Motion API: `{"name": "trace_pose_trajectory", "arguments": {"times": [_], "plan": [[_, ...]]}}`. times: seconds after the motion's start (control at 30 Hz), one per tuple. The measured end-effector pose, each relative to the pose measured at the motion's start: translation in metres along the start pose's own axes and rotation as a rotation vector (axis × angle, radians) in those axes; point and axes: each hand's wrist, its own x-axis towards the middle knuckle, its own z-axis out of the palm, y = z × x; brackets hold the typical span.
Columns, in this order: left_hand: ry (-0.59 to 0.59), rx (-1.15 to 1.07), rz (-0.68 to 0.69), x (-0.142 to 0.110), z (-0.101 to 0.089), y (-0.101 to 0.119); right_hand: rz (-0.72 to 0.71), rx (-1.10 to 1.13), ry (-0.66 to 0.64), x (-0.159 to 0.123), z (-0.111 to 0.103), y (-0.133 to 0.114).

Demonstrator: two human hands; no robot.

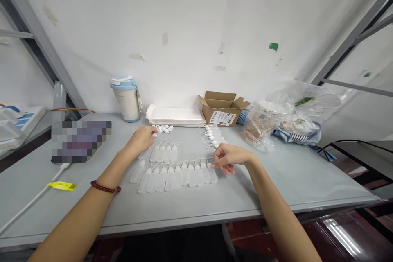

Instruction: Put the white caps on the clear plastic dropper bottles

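Observation:
A row of several translucent, tongue-shaped plastic tags (170, 178) with thin white cords lies across the desk. My right hand (230, 157) has its fingers curled, with thumb and index finger closed at the corded top of the tag at the row's right end. Behind lies a shorter row of similar tags (164, 152). My left hand (141, 140) reaches to a small heap of white crumpled-looking pieces (165, 128), its fingertips pressed together at the heap's left edge. What sits between those fingertips is too small to make out. More white corded pieces (214, 133) lie beyond my right hand.
Along the wall stand a cream tumbler with a blue lid (126, 100), a flat white stack (178, 115) and an open cardboard box (221, 110). Clear plastic bags (260, 125) lie at right. A pixelated device (82, 141) with a white cable (33, 199) is at left.

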Motion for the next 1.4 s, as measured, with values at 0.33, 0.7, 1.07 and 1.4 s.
{"name": "trace_pose_trajectory", "arguments": {"times": [0.33,0.7,1.07,1.4], "plan": [[0.081,-0.106,-0.005,-0.006,-0.006,0.021,0.136,-0.141,-0.055,0.006,0.005,0.0],[0.031,-0.444,-0.025,-0.015,-0.016,0.054,0.058,-0.181,0.146,0.006,0.006,-0.006],[-0.273,-0.815,0.052,-0.029,-0.01,0.08,-0.349,-0.001,0.771,0.033,0.037,-0.011],[-0.256,-0.878,0.028,-0.029,-0.013,0.083,-0.391,-0.006,0.955,0.044,0.041,-0.011]]}}
